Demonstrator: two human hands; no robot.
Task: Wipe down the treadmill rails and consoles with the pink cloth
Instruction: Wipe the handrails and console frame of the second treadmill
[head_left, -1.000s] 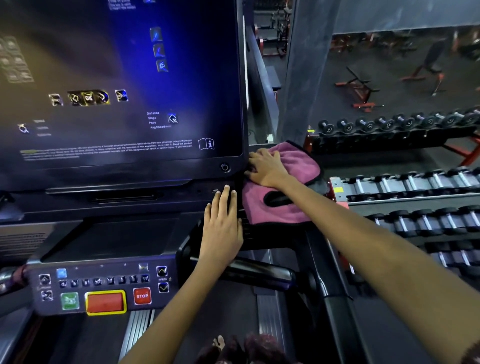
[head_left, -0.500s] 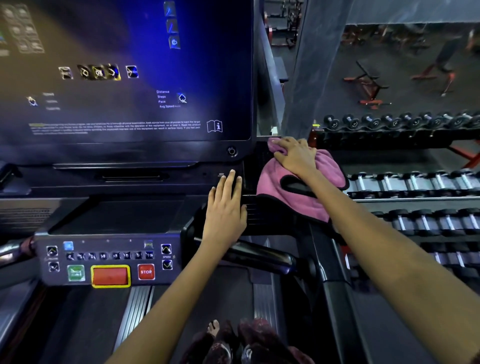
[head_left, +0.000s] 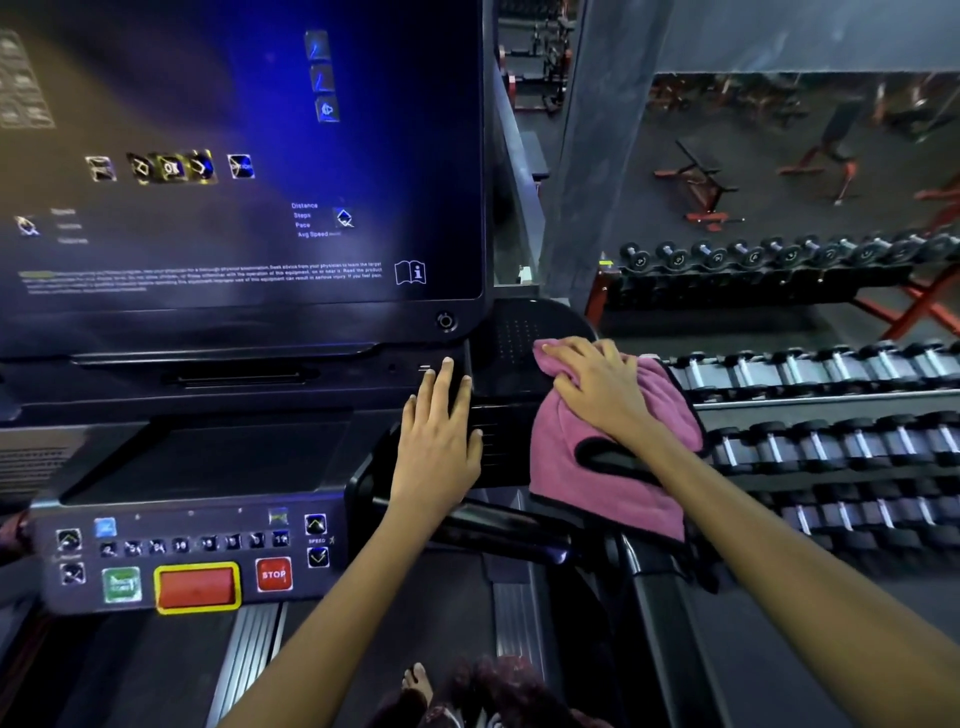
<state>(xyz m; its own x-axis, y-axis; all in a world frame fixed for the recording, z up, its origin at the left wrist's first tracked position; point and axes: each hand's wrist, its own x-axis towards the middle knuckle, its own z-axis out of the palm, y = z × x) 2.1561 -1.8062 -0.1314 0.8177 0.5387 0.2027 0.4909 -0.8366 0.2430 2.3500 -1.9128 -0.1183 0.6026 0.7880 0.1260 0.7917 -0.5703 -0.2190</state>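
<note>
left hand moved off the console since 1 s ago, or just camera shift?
No. The left hand lies flat at the same spot below the screen's round button; only the camera shifted.

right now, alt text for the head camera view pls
A person's right hand presses a pink cloth onto the black treadmill console beside the dark screen. The left hand rests flat nearby; dumbbell racks stand to the right.

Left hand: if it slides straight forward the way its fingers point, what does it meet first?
Probably the lower edge of the display screen; the left hand lies flat on the console, fingertips just below it. Depth is unclear.
</note>
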